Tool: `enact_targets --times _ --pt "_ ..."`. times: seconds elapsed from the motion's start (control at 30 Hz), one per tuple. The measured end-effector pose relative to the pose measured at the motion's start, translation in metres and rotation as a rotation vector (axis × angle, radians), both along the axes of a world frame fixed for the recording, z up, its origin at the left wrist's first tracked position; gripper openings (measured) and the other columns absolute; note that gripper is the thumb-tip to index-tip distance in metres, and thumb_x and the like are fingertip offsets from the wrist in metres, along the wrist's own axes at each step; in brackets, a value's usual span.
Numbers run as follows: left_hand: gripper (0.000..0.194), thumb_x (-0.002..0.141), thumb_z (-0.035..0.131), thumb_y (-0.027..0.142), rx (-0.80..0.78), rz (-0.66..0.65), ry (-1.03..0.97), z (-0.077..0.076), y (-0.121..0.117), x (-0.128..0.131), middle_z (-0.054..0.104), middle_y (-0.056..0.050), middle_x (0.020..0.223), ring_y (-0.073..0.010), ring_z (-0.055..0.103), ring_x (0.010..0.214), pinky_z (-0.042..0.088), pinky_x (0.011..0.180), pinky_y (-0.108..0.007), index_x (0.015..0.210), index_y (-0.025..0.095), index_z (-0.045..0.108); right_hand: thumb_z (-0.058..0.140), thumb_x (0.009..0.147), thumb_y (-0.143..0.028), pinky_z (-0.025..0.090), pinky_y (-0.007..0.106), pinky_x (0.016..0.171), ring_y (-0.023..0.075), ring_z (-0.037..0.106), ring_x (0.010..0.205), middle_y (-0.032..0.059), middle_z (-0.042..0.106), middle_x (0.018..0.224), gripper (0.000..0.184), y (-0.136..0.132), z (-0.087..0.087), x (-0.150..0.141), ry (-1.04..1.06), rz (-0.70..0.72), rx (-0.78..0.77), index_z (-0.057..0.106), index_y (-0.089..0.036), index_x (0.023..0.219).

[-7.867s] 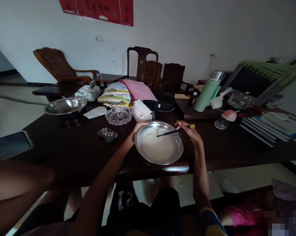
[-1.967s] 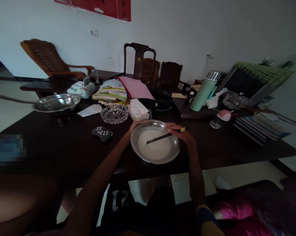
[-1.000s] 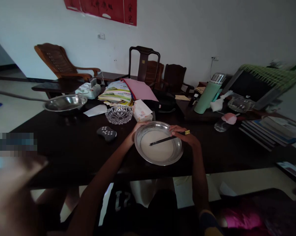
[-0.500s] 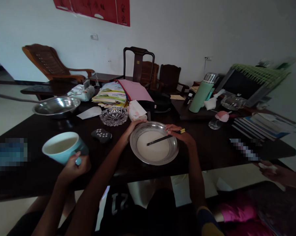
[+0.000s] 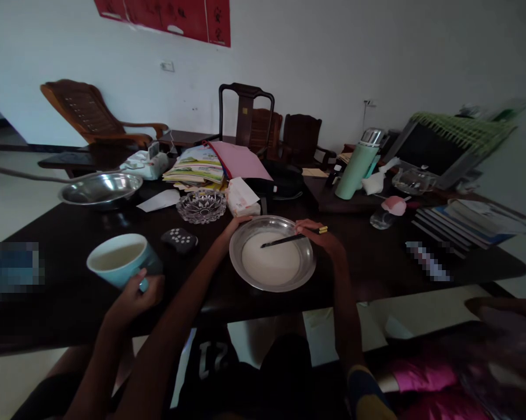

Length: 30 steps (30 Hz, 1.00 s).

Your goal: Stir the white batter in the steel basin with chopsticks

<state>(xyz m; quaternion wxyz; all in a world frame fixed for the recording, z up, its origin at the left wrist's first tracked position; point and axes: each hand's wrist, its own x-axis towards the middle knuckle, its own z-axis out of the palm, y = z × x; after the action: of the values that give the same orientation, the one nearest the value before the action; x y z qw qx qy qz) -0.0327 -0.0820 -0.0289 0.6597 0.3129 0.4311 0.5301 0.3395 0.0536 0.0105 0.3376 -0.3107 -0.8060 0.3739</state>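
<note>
A steel bowl [image 5: 307,271] of white batter sits on the dark table [image 5: 70,262] in front of me. My left hand [image 5: 233,225] grips the bowl's far left rim. My right hand [image 5: 322,236] is closed on a pair of dark chopsticks [image 5: 284,240] whose tips lie over the batter. At the left, another person's hand [image 5: 136,290] holds a light blue cup [image 5: 118,263] with pale liquid above the table's near edge.
Behind the bowl lie a glass ashtray [image 5: 201,205], a tissue pack [image 5: 242,198], a dark spotted remote [image 5: 179,240], stacked books [image 5: 197,166] and a second steel bowl [image 5: 100,189]. A green flask [image 5: 354,164], a monitor [image 5: 438,149] and books [image 5: 468,219] fill the right side.
Another person's hand has brought a blue cup in from the left and moved it closer to the bowl. My right hand has shifted the chopsticks slightly toward the far rim.
</note>
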Motion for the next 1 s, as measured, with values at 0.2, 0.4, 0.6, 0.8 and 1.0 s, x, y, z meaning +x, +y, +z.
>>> enact_targets --times 0.2,0.4,0.6,0.8,1.0 --pt "0.018 0.085 0.057 0.018 -0.15 0.004 0.003 0.028 0.11 0.086 0.07 -0.006 0.064 -0.0188 0.065 0.058 0.055 0.062 -0.029 0.078 0.014 0.073 0.064 0.086 -0.065 0.04 0.045 0.115 0.0282 0.059 0.126 0.0062 0.073 0.106 0.045 -0.005 0.004 0.006 0.015 0.071 -0.043 0.076 -0.024 0.073" --pt "0.018 0.086 0.06 0.018 -0.065 0.01 -0.018 0.028 0.107 0.079 0.075 -0.006 0.079 -0.0166 0.068 0.069 0.054 0.069 -0.023 0.088 0.012 0.077 0.064 0.084 -0.07 0.039 0.047 0.115 0.0279 0.06 0.121 0.0069 0.073 0.104 0.047 -0.007 0.004 -0.001 0.013 0.063 -0.024 0.077 -0.025 0.077" --pt "0.011 0.078 0.068 0.016 0.053 0.02 -0.069 0.013 0.111 0.078 0.076 -0.007 0.086 -0.0182 0.068 0.073 0.053 0.074 -0.024 0.083 0.014 0.078 0.065 0.084 -0.068 0.038 0.047 0.116 0.0296 0.057 0.129 0.0067 0.072 0.109 0.046 -0.009 0.007 0.004 -0.002 0.075 -0.037 0.077 -0.025 0.074" --pt "0.01 0.08 0.066 0.018 -0.072 0.038 -0.091 0.009 0.112 0.076 0.071 -0.005 0.069 -0.0177 0.062 0.059 0.05 0.065 -0.028 0.072 0.016 0.073 0.064 0.081 -0.074 0.038 0.048 0.116 0.0288 0.06 0.121 0.0062 0.073 0.102 0.051 -0.007 0.004 -0.003 0.005 -0.003 0.007 0.076 -0.025 0.075" --pt "0.008 0.079 0.067 0.017 -0.074 0.03 -0.04 0.011 0.114 0.075 0.07 -0.005 0.067 -0.0177 0.062 0.058 0.05 0.064 -0.028 0.073 0.015 0.072 0.065 0.083 -0.069 0.04 0.046 0.114 0.0294 0.059 0.126 0.0071 0.074 0.106 0.047 -0.01 0.008 0.003 0.015 0.024 -0.041 0.076 -0.024 0.074"
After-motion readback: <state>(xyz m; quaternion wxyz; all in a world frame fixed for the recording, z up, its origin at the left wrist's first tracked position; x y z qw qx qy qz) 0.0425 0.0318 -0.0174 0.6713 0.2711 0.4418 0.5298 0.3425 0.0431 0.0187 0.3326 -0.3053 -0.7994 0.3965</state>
